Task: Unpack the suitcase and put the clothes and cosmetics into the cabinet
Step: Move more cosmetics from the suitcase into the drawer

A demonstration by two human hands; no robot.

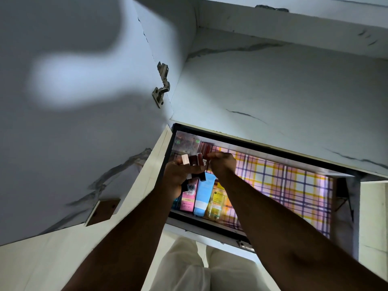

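**Both hands raised over the open cabinet drawer, lipsticks held in the left**

Both forearms are stretched forward and up from the bottom of the frame, converging above the left end of a pulled-out drawer [210, 224] of the white marbled cabinet [273, 85]. The left hand [180, 175] is curled with its grip closed around a bunch of small lipstick tubes [194, 161]; their long axes are seen roughly upright in the picture, the caps pointing away toward the back of the drawer. One pale, square-ended tube [185, 159] is set at the left of the bunch, with dark red ones beside it. The right hand [223, 164] is bent at the wrist just beside the left, its fingertips pinched on a small dark red tube [206, 155] at the top of the bunch.

Inside the drawer, a checked liner [294, 185] in yellow, purple and pink is laid. At the left end, three cosmetics are stood side by side: a pink box [188, 201], a light blue tube [203, 196] and a yellow bottle [217, 203], their long axes parallel, running front to back. A clear plastic case [186, 141] is lodged in the far left corner. A metal hinge [161, 85] is fixed on the open door [73, 143]
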